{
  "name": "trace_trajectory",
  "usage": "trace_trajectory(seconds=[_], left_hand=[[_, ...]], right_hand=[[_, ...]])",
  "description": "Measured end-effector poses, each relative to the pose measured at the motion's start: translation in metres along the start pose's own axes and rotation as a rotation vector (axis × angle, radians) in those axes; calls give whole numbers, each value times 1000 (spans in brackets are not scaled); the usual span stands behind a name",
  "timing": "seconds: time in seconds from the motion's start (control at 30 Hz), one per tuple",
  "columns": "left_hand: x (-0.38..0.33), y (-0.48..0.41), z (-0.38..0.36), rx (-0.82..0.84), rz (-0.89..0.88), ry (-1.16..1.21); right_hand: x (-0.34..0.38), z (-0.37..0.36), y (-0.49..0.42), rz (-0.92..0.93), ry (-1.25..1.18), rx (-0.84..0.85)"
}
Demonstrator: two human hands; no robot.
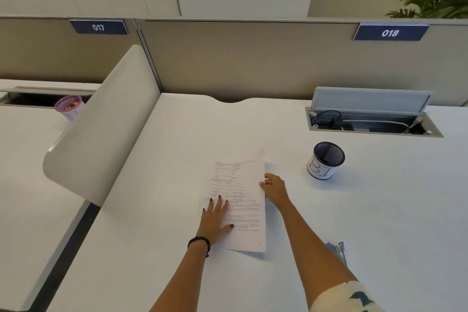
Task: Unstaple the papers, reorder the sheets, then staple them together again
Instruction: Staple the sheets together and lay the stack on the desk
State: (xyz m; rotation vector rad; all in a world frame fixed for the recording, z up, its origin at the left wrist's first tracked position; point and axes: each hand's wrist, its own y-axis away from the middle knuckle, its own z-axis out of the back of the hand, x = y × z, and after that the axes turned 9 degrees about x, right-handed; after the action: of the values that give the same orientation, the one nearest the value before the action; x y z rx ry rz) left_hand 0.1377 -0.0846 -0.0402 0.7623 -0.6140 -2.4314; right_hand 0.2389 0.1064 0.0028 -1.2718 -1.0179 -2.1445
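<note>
Left hand [215, 218] flat on papers [238, 200]; right hand [274, 189] pinching edge; pen cup [326, 161] near.

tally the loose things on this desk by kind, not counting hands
paper stack: 1
pen cup: 1
stapler, partly hidden behind the right arm: 1
total: 3

The left hand [215, 218] lies flat on the papers [238, 200]; the right hand [274, 189] grips their right edge on the desk [177, 159].
</note>
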Motion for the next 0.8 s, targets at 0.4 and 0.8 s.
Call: trace_trajectory(seconds=[0.4,0.8], left_hand=[[-4,-21,10,-36,119,-49],[-3,-25,11,-37,105,-28]], right_hand=[[-12,-17,-24,-11,356,171],[-27,-18,-41,-84,596,169]])
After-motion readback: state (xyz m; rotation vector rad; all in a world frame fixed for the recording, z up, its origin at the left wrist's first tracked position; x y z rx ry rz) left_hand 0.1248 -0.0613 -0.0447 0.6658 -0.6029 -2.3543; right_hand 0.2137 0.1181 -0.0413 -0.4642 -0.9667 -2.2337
